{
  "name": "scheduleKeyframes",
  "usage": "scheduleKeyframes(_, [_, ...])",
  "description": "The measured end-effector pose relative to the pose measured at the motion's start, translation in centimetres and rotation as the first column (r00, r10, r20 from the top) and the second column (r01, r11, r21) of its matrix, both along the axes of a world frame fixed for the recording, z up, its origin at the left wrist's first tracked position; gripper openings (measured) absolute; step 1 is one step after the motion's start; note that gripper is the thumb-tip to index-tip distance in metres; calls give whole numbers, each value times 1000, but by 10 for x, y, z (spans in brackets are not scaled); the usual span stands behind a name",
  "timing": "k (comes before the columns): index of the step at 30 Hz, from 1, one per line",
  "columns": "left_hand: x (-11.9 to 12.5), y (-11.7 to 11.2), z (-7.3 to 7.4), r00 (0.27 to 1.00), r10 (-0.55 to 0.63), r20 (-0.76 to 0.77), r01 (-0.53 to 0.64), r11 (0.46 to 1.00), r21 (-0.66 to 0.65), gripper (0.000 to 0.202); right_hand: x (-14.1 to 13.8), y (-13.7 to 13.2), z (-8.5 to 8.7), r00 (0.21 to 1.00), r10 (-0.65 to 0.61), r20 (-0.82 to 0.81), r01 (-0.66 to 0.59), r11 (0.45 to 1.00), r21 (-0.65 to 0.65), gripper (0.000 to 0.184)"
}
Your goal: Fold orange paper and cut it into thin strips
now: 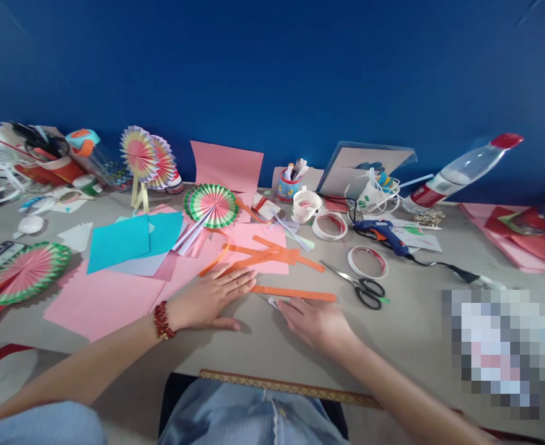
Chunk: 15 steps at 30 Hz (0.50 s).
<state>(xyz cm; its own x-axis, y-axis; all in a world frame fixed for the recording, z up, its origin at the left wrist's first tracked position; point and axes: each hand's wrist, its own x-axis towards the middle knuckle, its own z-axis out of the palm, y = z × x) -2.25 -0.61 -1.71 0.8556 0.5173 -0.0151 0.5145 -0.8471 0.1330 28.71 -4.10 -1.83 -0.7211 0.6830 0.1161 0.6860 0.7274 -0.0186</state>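
My left hand (pixel 214 300), a red bead bracelet on its wrist, lies flat with fingers stretched out. Its fingertips rest by the left end of an orange paper strip (pixel 300 293) and the lower edge of the loose orange strips (pixel 272 254). My right hand (pixel 316 321) is closed around a small white craft knife (pixel 273 302); its thin tip points left, just below the long orange strip, and most of its handle is hidden under my fingers. Black-handled scissors (pixel 362 289) lie open to the right of that strip.
Pink sheets (pixel 100 303) and blue paper (pixel 119 244) spread on the left, below a pleated paper fan (pixel 216 207). Tape rolls (pixel 367 262), a blue glue gun (pixel 386 237) with its cord and a tilted plastic bottle (pixel 462 173) occupy the right. A blue wall (pixel 272 80) stands behind.
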Motion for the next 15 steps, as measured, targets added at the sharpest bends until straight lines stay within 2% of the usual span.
scheduleKeyframes(4, [0, -2, -3, 1000, 15, -7, -15, 999, 45, 95, 2, 0, 1, 1000, 20, 13, -20, 1000, -17, 44])
scheduleKeyframes(10, [1, -2, -1, 1000, 11, -22, -11, 999, 31, 95, 4, -2, -1, 996, 31, 87, -29, 999, -27, 43])
scheduleKeyframes(15, [2, -3, 1, 999, 20, -42, -19, 999, 44, 97, -3, -4, -6, 997, 8, 76, -7, 1000, -9, 40])
